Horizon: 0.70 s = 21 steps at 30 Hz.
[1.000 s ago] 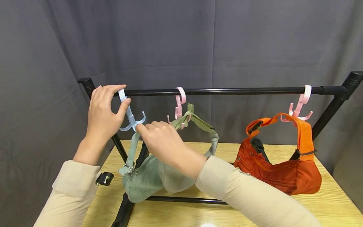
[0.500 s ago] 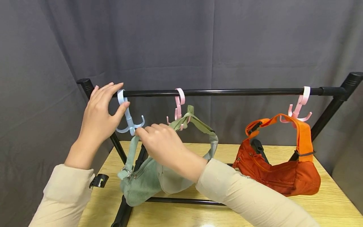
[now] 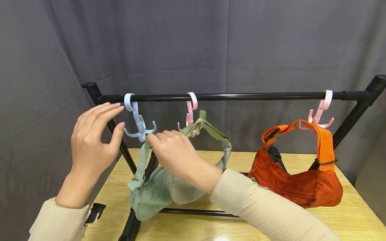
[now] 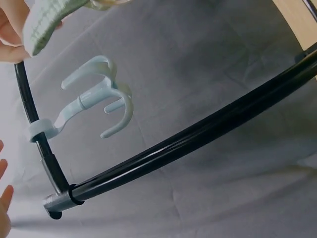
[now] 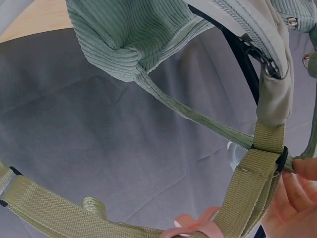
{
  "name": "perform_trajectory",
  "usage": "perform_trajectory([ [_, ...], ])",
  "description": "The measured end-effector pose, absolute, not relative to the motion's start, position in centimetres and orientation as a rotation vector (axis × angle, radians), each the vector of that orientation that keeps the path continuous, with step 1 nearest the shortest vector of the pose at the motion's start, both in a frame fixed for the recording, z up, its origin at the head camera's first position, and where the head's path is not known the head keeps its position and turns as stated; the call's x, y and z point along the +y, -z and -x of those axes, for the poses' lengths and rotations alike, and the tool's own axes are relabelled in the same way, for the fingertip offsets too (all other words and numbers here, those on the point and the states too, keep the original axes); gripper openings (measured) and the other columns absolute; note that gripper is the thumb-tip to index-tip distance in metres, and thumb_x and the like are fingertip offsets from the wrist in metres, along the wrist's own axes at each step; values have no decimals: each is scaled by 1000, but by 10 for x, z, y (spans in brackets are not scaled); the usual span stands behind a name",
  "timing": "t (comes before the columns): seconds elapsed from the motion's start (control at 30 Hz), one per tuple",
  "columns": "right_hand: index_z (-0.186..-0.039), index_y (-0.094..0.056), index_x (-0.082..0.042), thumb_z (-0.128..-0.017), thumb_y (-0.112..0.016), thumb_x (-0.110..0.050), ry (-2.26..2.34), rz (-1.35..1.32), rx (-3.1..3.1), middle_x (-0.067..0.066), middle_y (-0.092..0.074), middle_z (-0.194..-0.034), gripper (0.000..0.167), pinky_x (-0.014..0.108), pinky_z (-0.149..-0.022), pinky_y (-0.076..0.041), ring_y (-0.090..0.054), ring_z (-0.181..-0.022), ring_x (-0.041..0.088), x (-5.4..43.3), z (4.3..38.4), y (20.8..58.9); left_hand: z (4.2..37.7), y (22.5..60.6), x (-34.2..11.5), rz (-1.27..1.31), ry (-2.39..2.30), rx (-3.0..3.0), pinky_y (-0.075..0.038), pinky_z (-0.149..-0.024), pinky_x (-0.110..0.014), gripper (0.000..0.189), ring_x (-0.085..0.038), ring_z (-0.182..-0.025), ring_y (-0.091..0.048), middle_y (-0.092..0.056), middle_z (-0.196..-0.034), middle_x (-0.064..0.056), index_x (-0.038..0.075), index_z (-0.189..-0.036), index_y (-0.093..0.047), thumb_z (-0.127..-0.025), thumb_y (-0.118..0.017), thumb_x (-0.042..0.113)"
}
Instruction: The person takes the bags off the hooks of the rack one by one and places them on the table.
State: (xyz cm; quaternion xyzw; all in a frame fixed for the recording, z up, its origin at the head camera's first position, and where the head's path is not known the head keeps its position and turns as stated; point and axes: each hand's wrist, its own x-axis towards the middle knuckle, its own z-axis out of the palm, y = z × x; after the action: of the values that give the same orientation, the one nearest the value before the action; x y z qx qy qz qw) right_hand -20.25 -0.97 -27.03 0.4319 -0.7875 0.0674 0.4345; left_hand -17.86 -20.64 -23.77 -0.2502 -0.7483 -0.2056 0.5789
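My left hand [image 3: 93, 140] is raised with spread fingers, just left of a light blue four-pronged hook [image 3: 139, 124] that hangs on the black bar. Only fingertips [image 4: 5, 198] of it show in the left wrist view. My right hand [image 3: 176, 150] pinches the strap [image 3: 141, 162] of a mint green corduroy shoulder bag [image 3: 150, 197], right beside the hook's lower prongs. The bag [image 5: 133, 34] hangs below that hand. In the left wrist view the blue hook [image 4: 81, 101] has bare prongs. Part of the corduroy bag is hidden behind my right forearm.
A grey-green bag [image 3: 184, 192] hangs by its olive strap [image 3: 212, 129] from a pink hook [image 3: 190, 115] behind my right hand. At right, an orange-red bag [image 3: 297, 184] hangs from another pink hook [image 3: 319, 112]. The black rack bar [image 3: 256, 96] spans above a wooden tabletop [image 3: 187, 231].
My left hand has come away from the blue hook, moving left and down. The right hand, still pinching the strap, has barely moved.
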Motion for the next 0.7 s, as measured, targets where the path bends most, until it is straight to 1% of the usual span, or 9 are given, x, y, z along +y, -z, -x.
perform_trajectory([
  [0.13,-93,-64,-9,-87,-63,-1,-171,-1066,-1963,-1,-66,-74,10,27,-56,-45,-60,-64,17,-9,203,271,171,246,-204,534,543,-1708,-44,-95,-33,39,-35,-101,-64,-73,-107,-11,4,-108,-75,-95,-53,33],
  [0.2,-94,-65,-9,-87,-63,0,-176,-1062,-1967,-1,-67,-75,12,26,-56,-45,-61,-64,17,-8,203,272,169,252,-202,524,591,-1691,-44,-91,-27,38,-35,-95,-64,-73,-103,-12,4,-106,-76,-95,-54,33],
  [0.3,-94,-66,-8,-87,-61,1,-188,-1059,-1962,-1,-67,-75,13,26,-55,-44,-60,-64,17,-8,203,274,166,263,-202,530,647,-1703,-41,-90,-20,40,-35,-92,-64,-73,-101,-12,3,-106,-75,-97,-53,34],
  [0.53,-87,-61,-9,-88,-59,1,-187,-1045,-1927,-1,-61,-68,11,27,-53,-40,-57,-60,17,-10,205,273,152,282,-205,560,703,-1786,-40,-91,-15,42,-31,-95,-63,-71,-105,-13,3,-111,-74,-100,-51,36],
  [0.7,-89,-63,-8,-87,-60,2,-191,-1053,-1924,-1,-63,-69,11,27,-54,-41,-57,-60,17,-9,205,272,143,291,-206,583,724,-1842,-39,-94,-16,41,-27,-99,-62,-70,-109,-12,4,-116,-72,-100,-53,36],
])
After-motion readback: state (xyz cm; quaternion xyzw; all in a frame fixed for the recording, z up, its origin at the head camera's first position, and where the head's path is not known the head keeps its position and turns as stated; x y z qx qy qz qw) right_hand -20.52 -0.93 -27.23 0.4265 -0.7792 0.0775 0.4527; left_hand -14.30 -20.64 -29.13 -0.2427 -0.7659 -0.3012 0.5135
